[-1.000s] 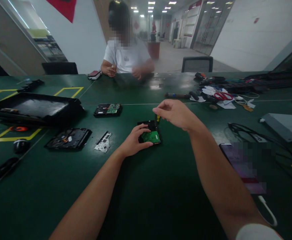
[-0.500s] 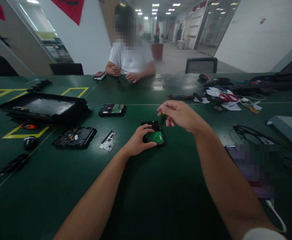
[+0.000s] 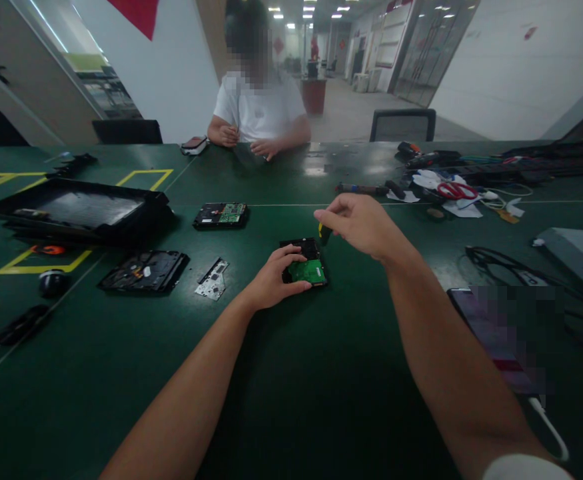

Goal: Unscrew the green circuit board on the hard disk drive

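A hard drive [image 3: 311, 272] with a green circuit board and black casing lies flat on the dark green table. My left hand [image 3: 278, 277] grips it from the left, thumb on the near edge and fingers over the top. Above its far right corner, my right hand [image 3: 360, 223] pinches a small screwdriver [image 3: 324, 233] with a black and yellow handle, pointing down. Whether its tip touches the drive I cannot tell. To the left lie a loose circuit board [image 3: 212, 279], a second hard drive [image 3: 220, 215] and an opened black drive-like unit [image 3: 144, 271].
Black trays [image 3: 76, 210] stand at the left, near a computer mouse [image 3: 54, 283]. At the right are a phone [image 3: 491, 333] with a white cable, a grey box [image 3: 574, 257], black cables and red scissors [image 3: 457, 191]. A person [image 3: 261, 117] sits across the table.
My right hand has shifted slightly and the screwdriver's yellow part now shows more. My left hand stays on the hard drive. The whole view has moved a little.
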Motion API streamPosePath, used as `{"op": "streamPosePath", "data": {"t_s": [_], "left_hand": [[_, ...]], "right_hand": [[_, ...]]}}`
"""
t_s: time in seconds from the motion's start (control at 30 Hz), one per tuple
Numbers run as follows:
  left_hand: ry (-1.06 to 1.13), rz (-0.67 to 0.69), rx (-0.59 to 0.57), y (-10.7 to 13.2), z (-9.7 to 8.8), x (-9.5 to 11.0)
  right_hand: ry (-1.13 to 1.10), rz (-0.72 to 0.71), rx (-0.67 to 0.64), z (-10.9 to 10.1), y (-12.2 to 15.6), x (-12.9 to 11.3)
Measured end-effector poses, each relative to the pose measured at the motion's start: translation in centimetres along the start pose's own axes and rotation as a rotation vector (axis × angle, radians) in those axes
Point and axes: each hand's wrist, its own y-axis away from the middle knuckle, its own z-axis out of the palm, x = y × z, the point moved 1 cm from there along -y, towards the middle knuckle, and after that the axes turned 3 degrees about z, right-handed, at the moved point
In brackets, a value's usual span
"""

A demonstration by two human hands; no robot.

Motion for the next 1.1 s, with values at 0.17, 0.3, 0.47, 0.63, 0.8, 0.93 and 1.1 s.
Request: {"op": "streamPosePath", "data": {"t_s": [0.17,0.3,0.47,0.63,0.8,0.93,1.1], "left_hand": [[-0.011,0.014,0.009,0.0,0.0,-0.2],[-0.017,0.020,0.012,0.0,0.1,-0.4],[-0.028,0.028,0.000,0.0,0.1,-0.4],[-0.033,0.019,-0.002,0.0,0.1,-0.5],[-0.020,0.017,0.003,0.0,0.1,-0.3],[-0.019,0.004,0.001,0.0,0.0,-0.1],[-0.025,0.008,-0.003,0.0,0.0,-0.2]], "right_hand": [[-0.032,-0.010,-0.013,0.2,0.1,-0.5],[-0.189,-0.002,-0.149,0.3,0.3,-0.7],[-0.337,0.009,-0.277,0.4,0.2,-0.4],[-0.333,0.013,-0.279,0.3,0.3,-0.4],[-0.152,-0.018,-0.163,0.1,0.3,-0.2],[-0.104,-0.002,-0.092,0.2,0.0,0.2],[-0.122,-0.043,-0.109,0.2,-0.1,0.2]]}}
